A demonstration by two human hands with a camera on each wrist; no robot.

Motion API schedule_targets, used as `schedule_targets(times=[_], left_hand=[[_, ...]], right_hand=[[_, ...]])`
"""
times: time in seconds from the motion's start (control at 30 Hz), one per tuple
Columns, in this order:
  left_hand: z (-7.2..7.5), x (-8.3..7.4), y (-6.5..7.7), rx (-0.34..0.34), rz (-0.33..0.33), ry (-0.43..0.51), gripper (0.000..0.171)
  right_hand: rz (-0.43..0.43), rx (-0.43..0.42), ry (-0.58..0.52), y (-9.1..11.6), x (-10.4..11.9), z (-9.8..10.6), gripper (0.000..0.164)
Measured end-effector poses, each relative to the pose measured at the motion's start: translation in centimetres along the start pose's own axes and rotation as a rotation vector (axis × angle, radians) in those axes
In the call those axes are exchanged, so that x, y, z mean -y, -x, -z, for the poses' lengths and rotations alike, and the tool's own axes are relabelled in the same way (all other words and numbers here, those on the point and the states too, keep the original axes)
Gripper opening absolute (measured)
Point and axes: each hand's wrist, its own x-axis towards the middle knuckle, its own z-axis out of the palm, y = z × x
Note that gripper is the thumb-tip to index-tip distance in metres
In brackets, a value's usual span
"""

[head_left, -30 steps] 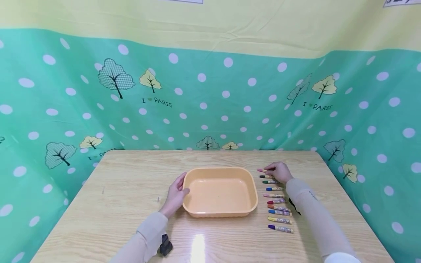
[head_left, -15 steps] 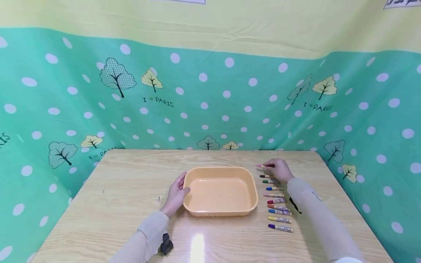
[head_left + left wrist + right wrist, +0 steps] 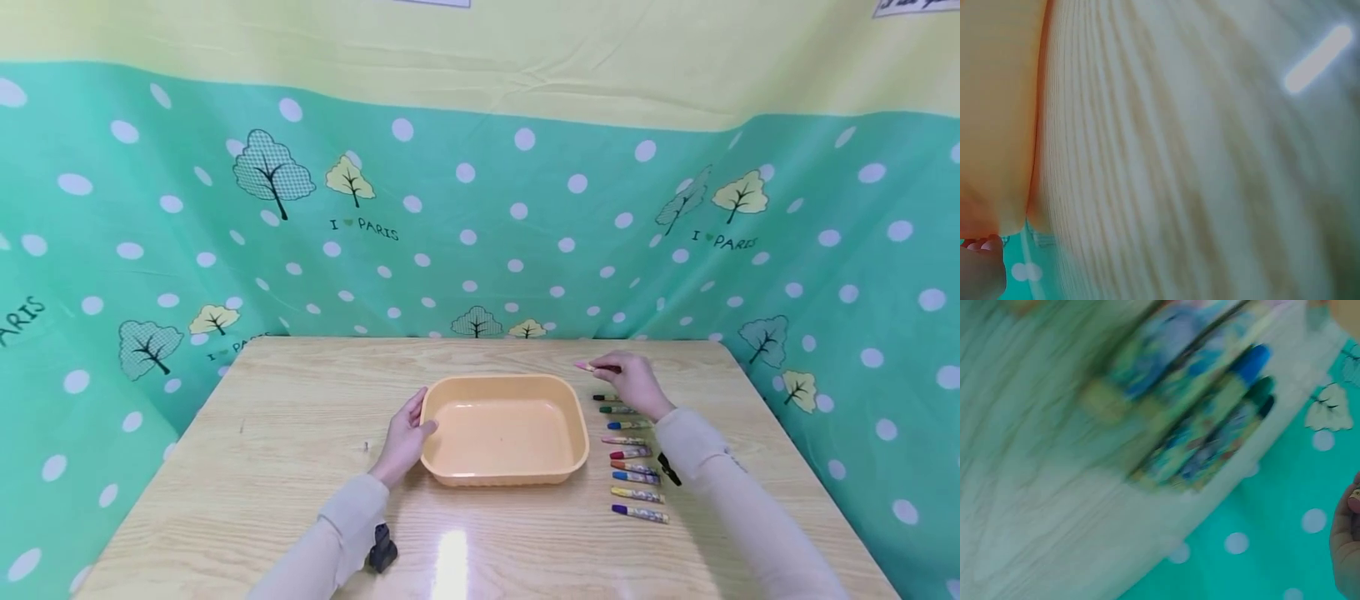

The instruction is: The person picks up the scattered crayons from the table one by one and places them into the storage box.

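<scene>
On the table stands a peach plastic basin (image 3: 504, 480). My left hand (image 3: 402, 440) grips its left side, thumb over the rim and fingers outside; the left wrist view shows the basin's wall (image 3: 994, 112) with part of that hand (image 3: 982, 272) below it. Beyond the basin's far right corner, my right hand (image 3: 634, 385) pinches a pink crayon (image 3: 582, 366), its tip pointing left. A column of crayons lies to the basin's right, among them a purple one (image 3: 640, 513), a yellow one (image 3: 637, 496) and a red one (image 3: 630, 454). The right wrist view shows blue-tipped (image 3: 1204, 419) and green-tipped (image 3: 1229, 428) crayons close up.
A green dotted curtain (image 3: 420, 275) hangs behind and beside the wooden table (image 3: 247, 483). Small black devices are at the wrists, the left one (image 3: 382, 552) near the table top. A tiny dark speck (image 3: 366, 447) lies left of the basin.
My right hand has taken the pink crayon off the far end of the column and moved it up and slightly left. The left hand keeps its grip on the basin.
</scene>
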Motion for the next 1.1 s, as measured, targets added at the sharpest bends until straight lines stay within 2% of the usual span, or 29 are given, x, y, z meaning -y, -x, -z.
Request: schedule_targets(times=[0.23, 0.47, 0.83, 1.1], left_hand=[[0.1, 0.0, 0.0, 0.016, -0.005, 0.004, 0.064], [0.1, -0.3, 0.1, 0.033, 0.012, -0.001, 0.064], [0.2, 0.1, -0.5, 0.016, 0.019, -0.022, 0.066], [0.0, 0.1, -0.3, 0.005, 0.026, -0.027, 0.067]], right_hand=[[0.043, 0.018, -0.050, 0.1, 2.9, -1.1, 0.021], [0.084, 0.051, -0.087, 0.2, 4.9, -2.9, 0.018], [0.070, 0.110, -0.173, -0.1, 6.3, -6.0, 0.019], [-0.010, 0.142, -0.189, -0.2, 6.5, -7.7, 0.018]])
